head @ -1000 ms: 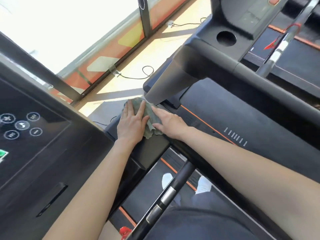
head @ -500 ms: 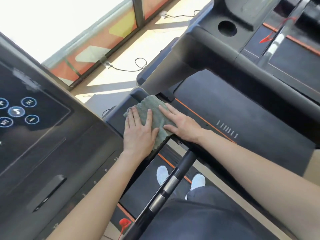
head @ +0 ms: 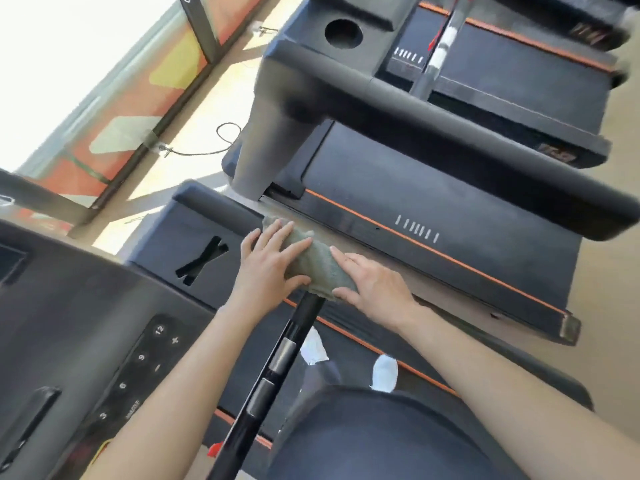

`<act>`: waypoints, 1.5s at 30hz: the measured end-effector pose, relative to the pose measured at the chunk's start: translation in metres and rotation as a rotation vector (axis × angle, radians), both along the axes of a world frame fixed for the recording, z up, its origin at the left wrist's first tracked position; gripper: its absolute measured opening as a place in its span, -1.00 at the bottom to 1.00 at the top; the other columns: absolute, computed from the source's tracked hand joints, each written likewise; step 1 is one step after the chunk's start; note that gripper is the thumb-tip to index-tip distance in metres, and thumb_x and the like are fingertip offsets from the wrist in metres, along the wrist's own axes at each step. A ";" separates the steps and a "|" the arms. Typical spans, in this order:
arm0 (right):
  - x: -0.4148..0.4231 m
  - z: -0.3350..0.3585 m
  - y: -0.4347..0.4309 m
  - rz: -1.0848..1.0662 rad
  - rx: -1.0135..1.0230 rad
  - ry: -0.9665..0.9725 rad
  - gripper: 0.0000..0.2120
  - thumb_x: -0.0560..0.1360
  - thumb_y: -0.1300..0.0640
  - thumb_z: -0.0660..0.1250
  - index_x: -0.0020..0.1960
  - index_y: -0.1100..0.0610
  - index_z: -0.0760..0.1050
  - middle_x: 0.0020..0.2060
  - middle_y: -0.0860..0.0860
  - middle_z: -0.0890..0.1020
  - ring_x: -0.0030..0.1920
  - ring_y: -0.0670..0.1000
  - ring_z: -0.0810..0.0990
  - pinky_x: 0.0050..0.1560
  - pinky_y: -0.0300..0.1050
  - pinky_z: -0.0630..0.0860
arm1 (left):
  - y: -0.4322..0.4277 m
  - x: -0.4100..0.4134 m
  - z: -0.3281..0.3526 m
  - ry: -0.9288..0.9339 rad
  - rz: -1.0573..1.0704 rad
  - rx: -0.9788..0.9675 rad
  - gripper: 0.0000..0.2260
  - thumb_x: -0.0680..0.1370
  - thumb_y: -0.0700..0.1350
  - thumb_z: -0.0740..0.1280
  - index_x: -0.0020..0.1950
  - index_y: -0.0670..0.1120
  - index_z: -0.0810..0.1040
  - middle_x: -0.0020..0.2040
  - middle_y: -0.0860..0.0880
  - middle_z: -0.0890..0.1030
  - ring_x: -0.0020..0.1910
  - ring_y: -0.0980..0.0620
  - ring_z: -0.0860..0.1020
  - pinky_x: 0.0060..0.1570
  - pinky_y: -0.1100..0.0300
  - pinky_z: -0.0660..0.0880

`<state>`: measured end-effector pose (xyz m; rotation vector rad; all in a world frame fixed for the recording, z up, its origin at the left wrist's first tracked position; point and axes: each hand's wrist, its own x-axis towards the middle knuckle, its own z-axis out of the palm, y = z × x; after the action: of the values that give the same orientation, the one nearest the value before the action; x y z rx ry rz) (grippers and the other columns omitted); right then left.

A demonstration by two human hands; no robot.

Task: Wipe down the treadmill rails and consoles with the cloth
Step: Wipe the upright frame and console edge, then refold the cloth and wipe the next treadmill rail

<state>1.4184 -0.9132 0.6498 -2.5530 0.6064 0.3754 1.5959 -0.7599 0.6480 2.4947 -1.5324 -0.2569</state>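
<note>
Left hand (head: 266, 270), right hand (head: 375, 289) press cloth (head: 318, 266), fingers (head: 346, 259) straight.

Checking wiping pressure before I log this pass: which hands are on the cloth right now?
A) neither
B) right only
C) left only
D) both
D: the left hand and the right hand both press on the cloth with straight fingers.

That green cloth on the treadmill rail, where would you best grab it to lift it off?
Probably its bunched middle, from above. The cloth lies draped along the rail, with the left hand and right hand pressing flat on either side, so only the raised fold between them is free to pinch.
</note>
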 end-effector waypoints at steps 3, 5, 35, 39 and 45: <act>-0.040 0.000 -0.008 -0.047 0.002 -0.009 -0.25 0.57 -0.19 0.31 0.63 -0.16 0.01 0.49 -0.11 0.35 0.38 0.07 0.44 0.18 -0.01 0.46 | -0.020 -0.020 0.002 0.046 -0.104 0.015 -0.32 0.23 0.27 0.52 0.31 0.07 0.62 0.33 -0.05 0.60 0.41 -0.11 0.48 0.42 -0.07 0.19; -0.067 -0.001 -0.012 -0.070 -0.010 -0.018 -0.23 0.55 -0.18 0.35 0.63 -0.16 0.02 0.48 -0.11 0.36 0.37 0.06 0.44 0.20 -0.02 0.45 | -0.035 -0.039 0.003 0.087 -0.174 0.043 -0.31 0.20 0.26 0.52 0.29 0.04 0.63 0.28 -0.03 0.62 0.34 -0.10 0.53 0.39 -0.05 0.29; -0.438 -0.034 -0.042 -0.969 0.426 -0.262 -0.31 0.46 0.12 0.51 0.53 0.00 0.34 0.43 -0.23 0.39 0.46 -0.18 0.36 0.37 -0.50 0.16 | -0.208 -0.364 0.000 0.289 -0.707 0.315 -0.68 0.55 0.29 0.32 0.18 0.13 0.52 0.06 0.12 0.66 0.04 -0.04 0.59 -0.09 0.09 0.47; -0.450 -0.053 -0.024 -1.149 0.603 -0.292 -0.41 0.53 -0.11 0.39 0.52 -0.01 0.38 0.44 -0.20 0.42 0.45 -0.26 0.34 0.50 -0.21 0.25 | -0.227 -0.385 -0.006 0.327 -0.741 0.397 -0.67 0.54 0.28 0.33 0.23 0.17 0.53 0.07 0.13 0.66 0.07 -0.01 0.60 -0.01 0.07 0.52; -0.437 -0.075 -0.010 -1.433 0.939 -0.438 -0.57 0.62 -0.25 0.17 0.33 -0.06 0.58 0.22 -0.21 0.64 0.31 -0.20 0.53 0.43 -0.09 0.39 | -0.261 -0.411 -0.018 0.431 -0.668 0.751 -0.37 0.30 0.48 0.25 0.26 0.21 0.57 0.13 0.15 0.65 0.12 0.07 0.60 0.22 0.03 0.54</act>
<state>0.9811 -0.9229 0.5746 -0.8567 1.4068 -0.3451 1.1847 -1.0213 0.6301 1.9821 -2.2743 -1.6016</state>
